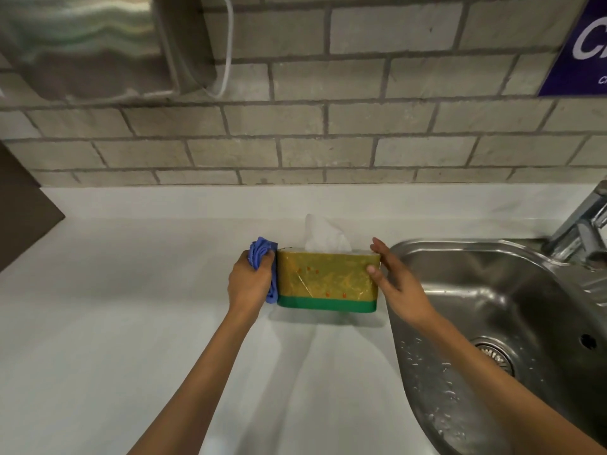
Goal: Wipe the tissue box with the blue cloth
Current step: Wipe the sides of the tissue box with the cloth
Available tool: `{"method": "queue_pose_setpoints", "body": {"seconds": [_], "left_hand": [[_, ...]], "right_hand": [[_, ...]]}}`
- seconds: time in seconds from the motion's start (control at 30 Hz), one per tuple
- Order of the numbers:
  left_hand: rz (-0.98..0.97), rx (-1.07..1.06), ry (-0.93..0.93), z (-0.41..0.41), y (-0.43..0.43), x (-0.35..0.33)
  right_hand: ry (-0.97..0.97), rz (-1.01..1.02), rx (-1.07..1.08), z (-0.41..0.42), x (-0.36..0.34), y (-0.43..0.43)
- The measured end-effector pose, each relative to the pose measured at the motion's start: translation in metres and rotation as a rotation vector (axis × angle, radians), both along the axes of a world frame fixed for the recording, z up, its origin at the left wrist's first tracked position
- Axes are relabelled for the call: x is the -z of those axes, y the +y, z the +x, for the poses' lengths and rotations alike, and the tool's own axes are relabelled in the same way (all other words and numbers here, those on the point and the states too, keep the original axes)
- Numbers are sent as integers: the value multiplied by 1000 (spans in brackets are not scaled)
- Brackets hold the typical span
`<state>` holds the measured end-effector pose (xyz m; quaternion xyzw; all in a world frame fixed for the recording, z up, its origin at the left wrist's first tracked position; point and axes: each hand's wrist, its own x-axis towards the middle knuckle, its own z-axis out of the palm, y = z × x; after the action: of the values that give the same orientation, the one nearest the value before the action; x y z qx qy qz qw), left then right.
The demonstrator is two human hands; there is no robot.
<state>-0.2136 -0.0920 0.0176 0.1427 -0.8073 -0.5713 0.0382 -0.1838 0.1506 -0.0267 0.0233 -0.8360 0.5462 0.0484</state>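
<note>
A tissue box (326, 282) with a gold patterned front and a green band along its base stands on the white counter (131, 323). A white tissue (323, 233) sticks up from its top. My left hand (248, 282) is closed around a bunched blue cloth (262, 257), which presses against the box's left end. My right hand (392, 279) holds the box's right end, thumb on the front face and fingers behind the corner.
A wet steel sink (499, 323) lies right of the box, with its tap (581, 224) at the far right. A brick wall (295, 142) runs behind. A steel dispenser (98, 44) hangs at upper left, a purple sign (581, 50) at upper right.
</note>
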Motion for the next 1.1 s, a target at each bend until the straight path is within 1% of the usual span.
{"method": "queue_pose_setpoints", "body": {"seconds": [0.07, 0.17, 0.23, 0.3, 0.37, 0.43, 0.53, 0.6, 0.63, 0.73, 0.77, 0.87, 1.03, 1.1], "left_hand": [[-8, -1, 10, 0, 2, 1], [-4, -13, 11, -2, 4, 2], [7, -20, 8, -3, 5, 2], [12, -19, 2, -3, 7, 1], [44, -23, 12, -2, 8, 0], [64, -44, 66, 2, 6, 2], [3, -128, 274, 20, 6, 11], [-13, -69, 421, 33, 14, 19], [-56, -13, 467, 36, 20, 24], [-280, 107, 485, 39, 41, 43], [-292, 125, 485, 39, 45, 49], [-244, 116, 479, 35, 52, 54], [-365, 38, 492, 32, 64, 44], [-339, 5, 485, 33, 67, 42]], "right_hand": [[6, 55, -55, 4, 2, 5], [-12, 296, -160, 9, 2, 15], [57, 462, -203, 8, 4, 19], [131, 527, -193, 6, 6, 20], [133, 523, -168, 4, 7, 21], [106, 508, -160, 3, 6, 20], [92, 495, -153, -1, 6, 21], [96, 492, -160, -4, 6, 22], [99, 489, -168, -5, 6, 21], [106, 453, -189, -7, 4, 21], [110, 440, -190, -7, 4, 21], [114, 413, -182, -6, 3, 20], [105, 389, -184, -6, 2, 20], [105, 380, -173, -4, 3, 20]]}}
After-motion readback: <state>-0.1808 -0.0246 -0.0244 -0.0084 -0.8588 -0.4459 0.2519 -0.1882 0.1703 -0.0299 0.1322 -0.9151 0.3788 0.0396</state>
